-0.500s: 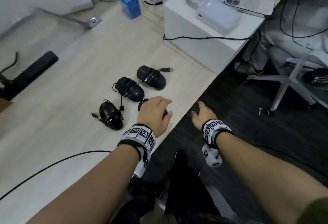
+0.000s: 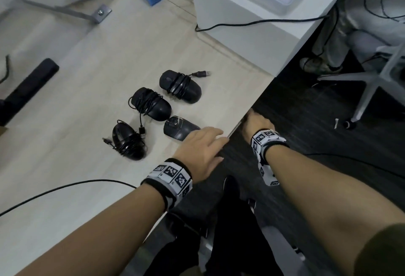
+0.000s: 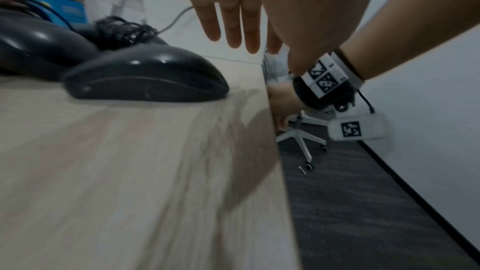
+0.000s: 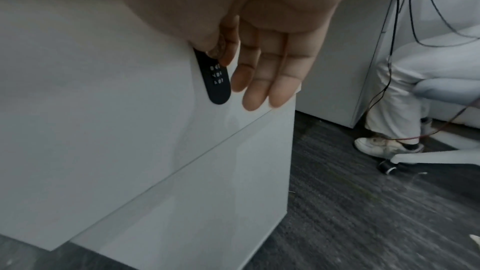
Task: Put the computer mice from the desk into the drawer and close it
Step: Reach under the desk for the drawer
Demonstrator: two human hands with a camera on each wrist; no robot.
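Left grip: my left hand (image 2: 200,149) hovers palm-down over the tabletop (image 2: 65,144) edge, fingers straight and spread, holding nothing; the left wrist view shows the fingers (image 3: 233,26) clear of the wood, just beside the nearest mouse (image 3: 145,73)

Right grip: my right hand (image 2: 257,122) sits below the tabletop edge; only the right wrist view shows its fingers (image 4: 262,75) hanging nearly straight against the white drawer front (image 4: 91,89), thumb and forefinger at the top of a black oval tag (image 4: 215,77); I cannot tell whether they pinch it

Mice: four lie on the tabletop, close together near its front edge; three are glossy black ovals wound in their own cables, the far one (image 2: 180,86) with a USB plug sticking out, the middle one (image 2: 152,104), the left one (image 2: 128,141); the fourth, nearest mouse (image 2: 180,130), is bare of cable, just ahead of my left fingers

Drawer: only the right wrist view shows it; smooth flat white panels with a thin seam between them, appearing shut; the tag carries small pale marks too blurred to read

Tabletop: pale wood grain, matte

Floor: dark ribbed carpet (image 4: 376,202)
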